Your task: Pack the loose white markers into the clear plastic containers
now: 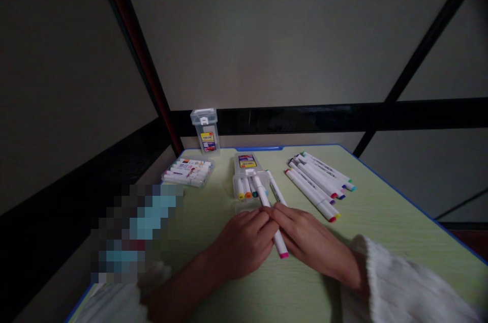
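Observation:
Between my two hands a white marker [281, 245] with a pink end slants toward me. My left hand [247, 241] is closed around its left side, and my right hand [310, 241] grips it from the right, fingers meeting over the barrel. Just beyond my right hand lies a second white marker [275, 186], its near end hidden by the fingers. In front of the hands, a clear plastic marker case [238, 164] with a yellow label lies on its side. Yellow, orange and other coloured marker ends [247, 195] show at its near opening.
To the right, several white markers [316, 180] lie in a loose group on the pale green table [385, 231]. Farther back on the left stands a clear lidded case [206, 132]. A flat pack of markers [186, 171] lies before it. A blurred-out patch covers the left edge.

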Demonstrator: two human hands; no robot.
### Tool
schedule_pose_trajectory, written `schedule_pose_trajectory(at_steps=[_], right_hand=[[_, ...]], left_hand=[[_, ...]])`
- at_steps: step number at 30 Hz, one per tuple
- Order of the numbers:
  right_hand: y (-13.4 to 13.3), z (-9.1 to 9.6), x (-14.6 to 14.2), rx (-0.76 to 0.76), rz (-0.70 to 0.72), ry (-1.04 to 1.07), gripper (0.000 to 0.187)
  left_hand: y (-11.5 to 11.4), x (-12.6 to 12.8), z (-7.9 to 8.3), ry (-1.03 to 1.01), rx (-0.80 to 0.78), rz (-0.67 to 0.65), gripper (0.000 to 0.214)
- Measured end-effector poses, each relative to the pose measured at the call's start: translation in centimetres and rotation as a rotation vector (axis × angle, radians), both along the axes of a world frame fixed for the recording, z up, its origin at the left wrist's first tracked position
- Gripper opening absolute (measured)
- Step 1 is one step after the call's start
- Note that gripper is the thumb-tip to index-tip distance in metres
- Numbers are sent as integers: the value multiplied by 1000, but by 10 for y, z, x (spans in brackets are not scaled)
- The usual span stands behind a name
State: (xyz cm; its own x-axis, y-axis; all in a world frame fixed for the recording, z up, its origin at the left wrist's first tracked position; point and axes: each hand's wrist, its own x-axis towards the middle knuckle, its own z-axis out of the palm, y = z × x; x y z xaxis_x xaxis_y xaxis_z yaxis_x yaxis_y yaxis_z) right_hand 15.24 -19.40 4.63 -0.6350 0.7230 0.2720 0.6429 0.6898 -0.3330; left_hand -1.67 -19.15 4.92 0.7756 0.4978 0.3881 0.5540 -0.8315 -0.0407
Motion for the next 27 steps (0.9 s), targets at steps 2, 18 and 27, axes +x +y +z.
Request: schedule_pose_trajectory(at_steps=[2,18,27], right_hand=[[0,0,0,-3,5,-5,19],[-1,0,0,-13,-4,-14,21],[-1,1,0,-7,3,7,23]], left_hand=[[0,0,1,4,-8,4,12],[1,0,0,8,-13,-5,10],[0,0,4,59,-56,19,10]])
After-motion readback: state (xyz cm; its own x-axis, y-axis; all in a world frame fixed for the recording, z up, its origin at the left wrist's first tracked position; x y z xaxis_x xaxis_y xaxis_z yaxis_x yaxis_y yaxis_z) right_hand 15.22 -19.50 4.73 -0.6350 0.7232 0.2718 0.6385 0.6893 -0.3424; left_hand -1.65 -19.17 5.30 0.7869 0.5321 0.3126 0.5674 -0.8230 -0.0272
